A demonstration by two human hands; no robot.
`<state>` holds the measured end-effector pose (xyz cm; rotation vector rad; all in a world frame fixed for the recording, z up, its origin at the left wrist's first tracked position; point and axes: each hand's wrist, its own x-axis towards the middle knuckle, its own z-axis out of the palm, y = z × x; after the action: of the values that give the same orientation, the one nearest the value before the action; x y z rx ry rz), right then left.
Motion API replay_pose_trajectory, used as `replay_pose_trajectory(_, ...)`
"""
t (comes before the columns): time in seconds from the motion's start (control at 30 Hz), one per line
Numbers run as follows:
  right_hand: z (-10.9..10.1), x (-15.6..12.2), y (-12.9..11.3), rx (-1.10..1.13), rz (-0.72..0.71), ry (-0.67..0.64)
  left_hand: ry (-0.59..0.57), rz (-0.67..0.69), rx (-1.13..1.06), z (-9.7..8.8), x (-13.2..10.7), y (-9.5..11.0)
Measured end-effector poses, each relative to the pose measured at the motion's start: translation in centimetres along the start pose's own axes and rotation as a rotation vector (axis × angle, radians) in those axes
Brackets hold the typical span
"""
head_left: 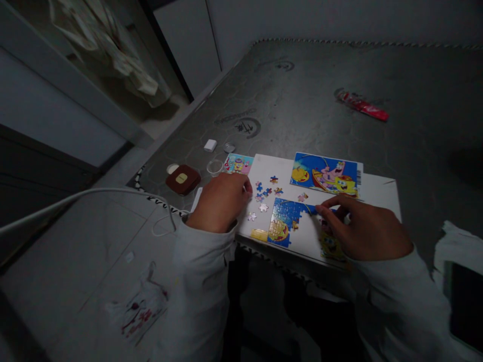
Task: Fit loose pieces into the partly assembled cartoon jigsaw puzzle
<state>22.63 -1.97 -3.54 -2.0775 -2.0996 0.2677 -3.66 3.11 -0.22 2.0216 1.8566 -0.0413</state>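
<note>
A partly assembled jigsaw puzzle (285, 211) with a blue cartoon picture lies on a white board (241, 229); its middle shows bare white. My right hand (362, 226) is over the puzzle's right part, thumb and forefinger pinched on a puzzle piece at the upper edge, mostly covered by the fingertips. My left hand (224, 198) rests at the board's left side with fingers curled; what they hold, if anything, is hidden. Between the hands lie several loose puzzle pieces (267, 192), some face down. Behind the puzzle lies a picture card (326, 173) with matching cartoon figures.
A brown case (183, 179), a small white block (210, 145) and clear round lids (215, 166) are left of the board. A red wrapper (364, 106) lies far back. A dark phone (466, 301) is at right, and a white cable (94, 191) crosses the left side.
</note>
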Motion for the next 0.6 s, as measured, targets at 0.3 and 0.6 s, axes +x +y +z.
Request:
replay_pose_trajectory(0.3,0.33,0.07,0.41,-0.01,0.008,0.023,0.155,-0.202,0.023,-0.26,0.03,-0.3)
replay_pose_trajectory(0.6,0.33,0.26,0.88,0.0,0.005,0.006,0.036,-0.236,-0.009,0.66,0.77,-1.0)
